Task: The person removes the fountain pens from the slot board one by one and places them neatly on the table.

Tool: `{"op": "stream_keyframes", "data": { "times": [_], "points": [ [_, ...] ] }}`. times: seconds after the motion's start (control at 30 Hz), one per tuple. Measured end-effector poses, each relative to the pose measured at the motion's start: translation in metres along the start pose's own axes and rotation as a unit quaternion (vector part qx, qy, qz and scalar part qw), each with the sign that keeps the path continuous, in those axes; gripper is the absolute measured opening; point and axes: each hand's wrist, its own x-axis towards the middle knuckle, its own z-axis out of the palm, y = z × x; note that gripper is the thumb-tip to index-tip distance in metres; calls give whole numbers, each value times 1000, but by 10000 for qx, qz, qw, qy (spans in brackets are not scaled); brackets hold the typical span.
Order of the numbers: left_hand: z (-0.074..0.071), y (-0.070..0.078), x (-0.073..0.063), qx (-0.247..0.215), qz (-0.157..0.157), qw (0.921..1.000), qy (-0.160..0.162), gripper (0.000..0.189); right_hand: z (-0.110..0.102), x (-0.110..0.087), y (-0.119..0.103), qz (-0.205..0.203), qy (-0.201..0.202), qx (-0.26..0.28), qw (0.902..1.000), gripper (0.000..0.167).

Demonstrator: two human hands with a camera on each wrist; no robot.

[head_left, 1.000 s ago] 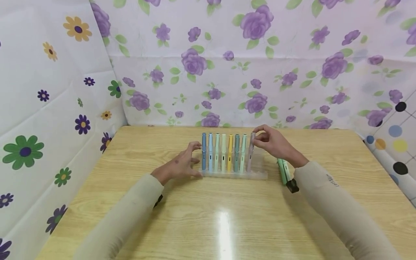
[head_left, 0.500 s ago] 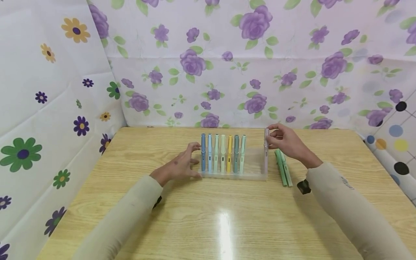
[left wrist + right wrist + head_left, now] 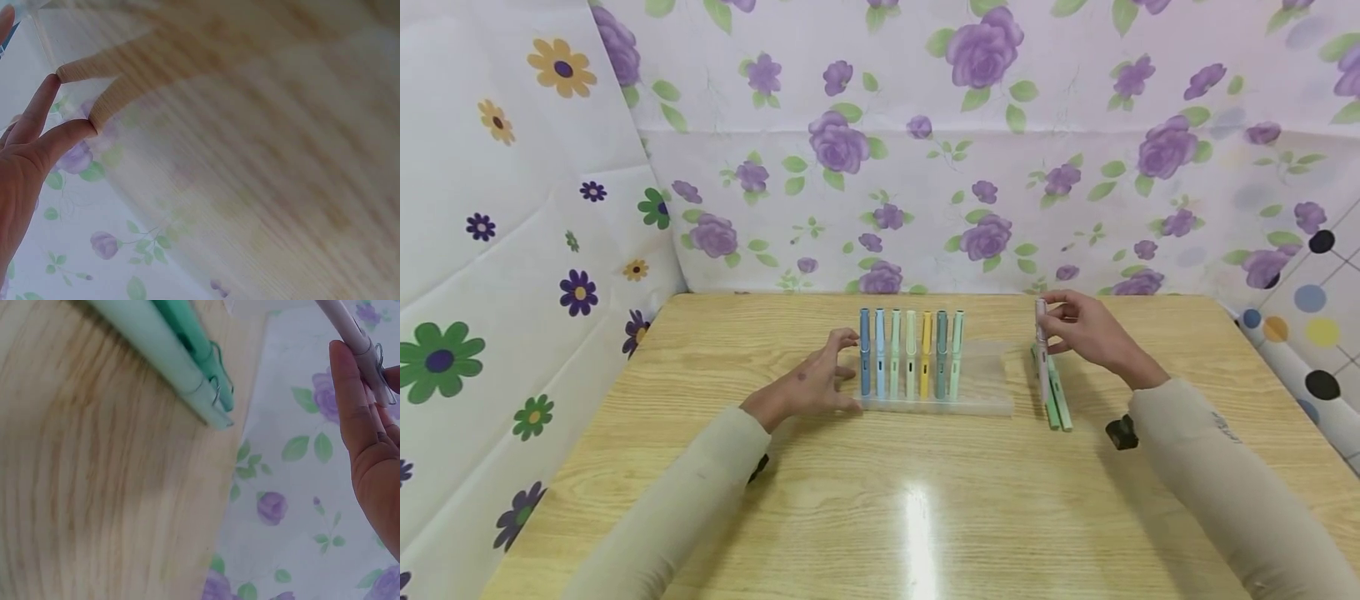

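A clear pen stand [image 3: 985,408] holds a row of upright fountain pens, from a blue pen [image 3: 865,354] at the left through a yellow pen [image 3: 927,354] to a mint one [image 3: 957,358]. My left hand [image 3: 820,379] holds the stand's left end, fingers curved and thumb low at the front corner. Right of the stand, my right hand [image 3: 1086,329] pinches a pale lilac fountain pen [image 3: 1042,342] near its capped top, nearly upright. In the right wrist view, the lilac pen [image 3: 350,328] sits between thumb and fingers.
Two green pens, a darker green pen [image 3: 194,344] and a pale green pen [image 3: 153,350], lie side by side on the wooden table [image 3: 880,492], close under the lilac one. A flowered cloth [image 3: 917,200] hangs behind the table's back edge.
My right hand has drawn the lilac pen away from the row, past the stand's right end, to over the green pens. The left hand stays at the stand's left end.
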Motion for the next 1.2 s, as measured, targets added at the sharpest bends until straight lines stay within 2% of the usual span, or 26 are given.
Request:
{"op": "stream_keyframes", "data": {
  "times": [0.53, 0.8, 0.9, 1.2],
  "points": [
    [0, -1, -1, 64, 128, 9999, 17, 101, -20, -12, 44, 974, -65, -103, 9952, 56],
    [1, -1, -1, 93, 70, 9999, 65, 100, -14, -10, 54, 1420, -322, -621, 9874, 56],
    [1, -1, -1, 90, 16, 9999, 63, 101, -10, -7, 54, 1518, -332, -702, 9853, 52],
    [0, -1, -1, 120, 6, 9999, 40, 101, -9, -2, 54, 1440, -390, -971, 9840, 49]
  ]
}}
